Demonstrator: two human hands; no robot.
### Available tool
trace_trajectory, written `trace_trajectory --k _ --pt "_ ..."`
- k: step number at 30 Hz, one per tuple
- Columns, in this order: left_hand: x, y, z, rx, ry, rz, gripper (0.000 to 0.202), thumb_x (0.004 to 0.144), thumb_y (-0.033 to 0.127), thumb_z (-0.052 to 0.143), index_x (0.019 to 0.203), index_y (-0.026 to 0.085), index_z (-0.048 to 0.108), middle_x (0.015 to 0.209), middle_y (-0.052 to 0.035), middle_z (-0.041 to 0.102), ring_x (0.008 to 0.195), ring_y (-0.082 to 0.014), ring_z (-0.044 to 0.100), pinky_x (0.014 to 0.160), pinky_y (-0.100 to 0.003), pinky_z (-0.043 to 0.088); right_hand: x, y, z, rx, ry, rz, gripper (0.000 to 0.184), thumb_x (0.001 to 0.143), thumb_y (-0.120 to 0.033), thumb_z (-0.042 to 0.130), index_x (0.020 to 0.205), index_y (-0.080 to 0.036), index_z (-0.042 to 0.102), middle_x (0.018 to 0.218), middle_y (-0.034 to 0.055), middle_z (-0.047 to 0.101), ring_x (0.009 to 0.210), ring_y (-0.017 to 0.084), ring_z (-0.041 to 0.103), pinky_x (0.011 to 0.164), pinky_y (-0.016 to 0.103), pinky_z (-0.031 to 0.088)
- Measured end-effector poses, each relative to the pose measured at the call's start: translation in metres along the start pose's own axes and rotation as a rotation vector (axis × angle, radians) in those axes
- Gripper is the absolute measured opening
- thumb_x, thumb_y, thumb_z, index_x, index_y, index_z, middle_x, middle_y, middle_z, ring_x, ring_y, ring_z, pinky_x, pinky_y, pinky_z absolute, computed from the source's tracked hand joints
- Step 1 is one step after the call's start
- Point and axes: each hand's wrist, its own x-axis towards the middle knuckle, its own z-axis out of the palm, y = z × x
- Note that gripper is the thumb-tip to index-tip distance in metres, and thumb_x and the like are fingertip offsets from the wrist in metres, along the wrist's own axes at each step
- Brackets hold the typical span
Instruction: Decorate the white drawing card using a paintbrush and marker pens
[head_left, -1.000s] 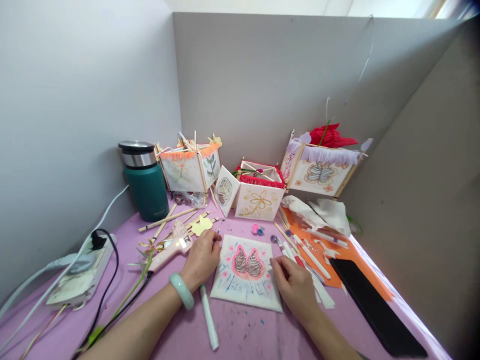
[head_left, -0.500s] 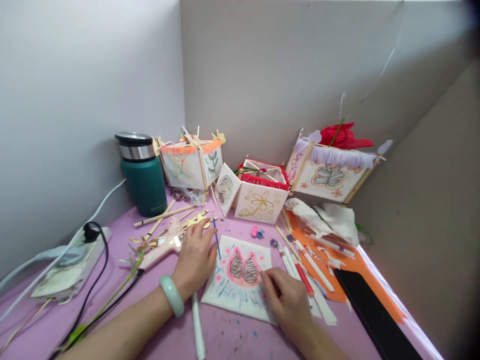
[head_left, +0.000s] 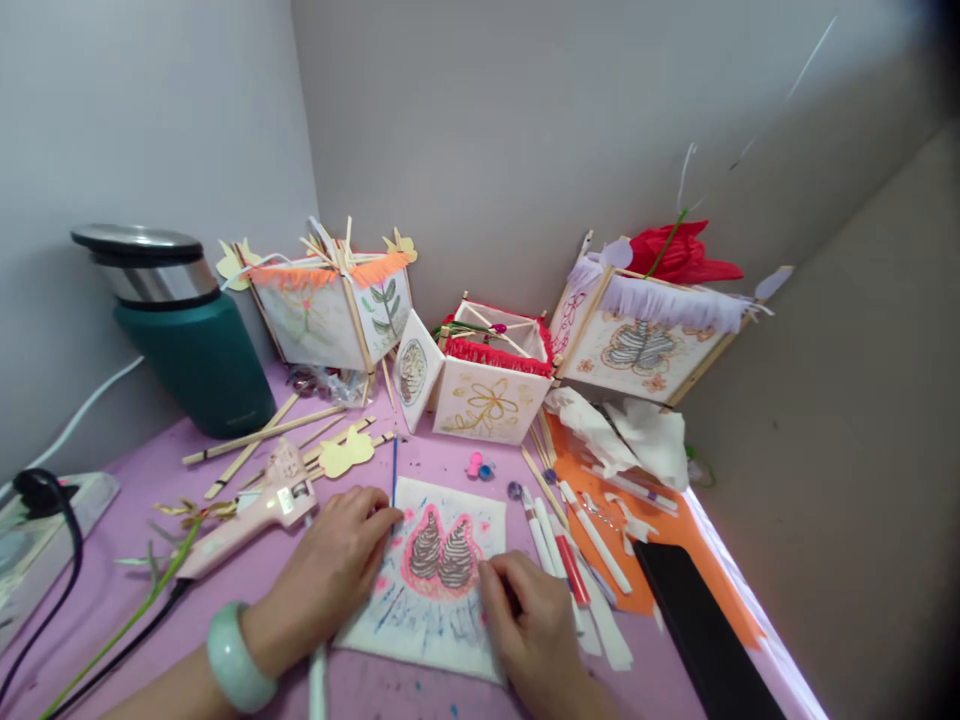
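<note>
A white square sheet (head_left: 420, 640), painted with two brown-striped shapes inside a pink outline and blue strokes, lies on the table between my hands. My left hand (head_left: 330, 565), with a pale green bangle (head_left: 240, 658) on the wrist, rests at the sheet's left edge with its fingers loosely stretched out. Close to those fingertips is a thin blue stick (head_left: 394, 468). Over the sheet's right edge, my right hand (head_left: 529, 620) is closed in a pinch. Whatever its fingertips hold is hidden. A white rod (head_left: 318, 685) passes beneath my left forearm.
Decorated paper lanterns (head_left: 491, 400) line the wall, beside a teal bottle (head_left: 199, 365). A pink glue gun (head_left: 247, 525) and wooden sticks (head_left: 262, 435) lie left. Markers (head_left: 571, 565), orange paper (head_left: 637, 590) and a black flat object (head_left: 697, 630) lie right. A power strip (head_left: 82, 500) stands far left.
The whole view has shifted, so most things appear farther left. My left hand has drawn back toward me, uncovering the yellow cutout. My right hand stays pinched at the sheet's right side.
</note>
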Motion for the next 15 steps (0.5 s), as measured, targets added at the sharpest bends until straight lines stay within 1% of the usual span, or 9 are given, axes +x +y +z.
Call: trace_trajectory --k 5,7,10,12,15 --pt "0.0 0.002 -0.003 0.047 0.002 -0.025 0.027 0.094 0.02 0.036 0.097 0.015 0.063 0.095 -0.0095 0.06 0.088 -0.022 0.055 0.078 -0.038 0.042 -0.004 -0.003 0.0 0.021 -0.01 0.005 0.024 0.092 -0.022 0.047 0.07 -0.017 0.056 0.062 0.0005 0.055 0.056 0.01 0.051 0.056 0.024 0.032" --pt "0.002 0.005 -0.006 0.092 -0.003 -0.061 0.027 0.094 0.026 0.038 0.093 0.016 0.062 0.09 -0.0084 0.062 0.084 -0.0223 0.056 0.077 -0.039 0.041 -0.003 -0.004 0.0 0.02 0.0 0.006 0.025 0.092 -0.023 0.046 0.068 -0.017 0.054 0.061 -0.0002 0.053 0.055 0.01 0.049 0.055 0.023 0.031" --pt "0.007 0.01 -0.009 0.142 -0.019 -0.16 0.025 0.091 0.035 0.043 0.083 0.018 0.06 0.082 -0.0062 0.063 0.076 -0.0218 0.057 0.071 -0.036 0.04 -0.001 -0.004 0.001 0.022 0.009 0.013 0.027 0.091 -0.024 0.046 0.066 -0.017 0.053 0.059 -0.001 0.051 0.053 0.009 0.047 0.054 0.023 0.03" --pt "0.01 0.011 -0.009 0.136 -0.028 -0.259 0.021 0.088 0.033 0.044 0.081 0.019 0.058 0.079 -0.0052 0.064 0.072 -0.0209 0.058 0.065 -0.033 0.038 0.0 -0.005 0.001 0.021 0.023 0.019 0.029 0.091 -0.026 0.046 0.064 -0.017 0.052 0.057 -0.0016 0.049 0.052 0.009 0.046 0.054 0.023 0.03" --pt "0.013 0.01 -0.009 0.103 -0.041 -0.376 0.015 0.085 0.029 0.043 0.083 0.02 0.055 0.076 -0.0038 0.067 0.071 -0.0207 0.061 0.06 -0.031 0.036 0.001 -0.006 0.0 0.023 0.043 0.045 0.031 0.091 -0.028 0.046 0.063 -0.017 0.052 0.056 -0.002 0.049 0.052 0.009 0.045 0.053 0.023 0.03"
